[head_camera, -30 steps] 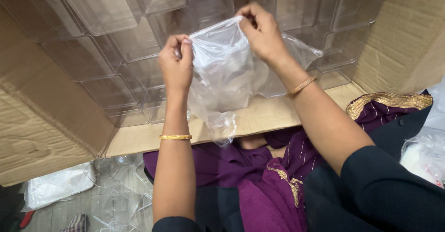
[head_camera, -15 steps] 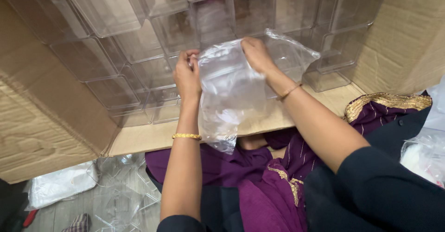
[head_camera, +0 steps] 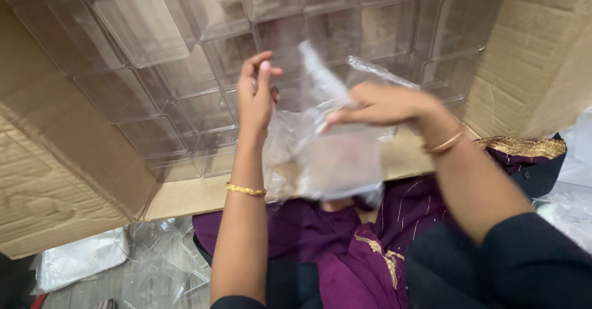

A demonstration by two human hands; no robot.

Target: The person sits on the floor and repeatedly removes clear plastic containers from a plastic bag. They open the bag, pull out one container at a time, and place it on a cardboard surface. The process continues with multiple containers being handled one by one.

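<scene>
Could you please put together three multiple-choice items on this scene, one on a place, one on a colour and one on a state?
1. Where are the clear plastic boxes stacked?
A. On a metal shelf
B. Inside a large cardboard carton
C. In a woven basket

2. What colour is the bangle on the left wrist?
A. Gold
B. Green
C. Black

3. What is the state of the left hand?
A. Clenched in a fist around a box
B. Flat on the floor
C. Raised with fingers loosely open, beside the clear plastic bag

Answers:
1 B, as brown corrugated walls and flaps surround the transparent boxes.
2 A, as the thin band shines gold against the forearm.
3 C, as the fingers stand apart and upward while the right hand pinches the bag's upper part.
</scene>
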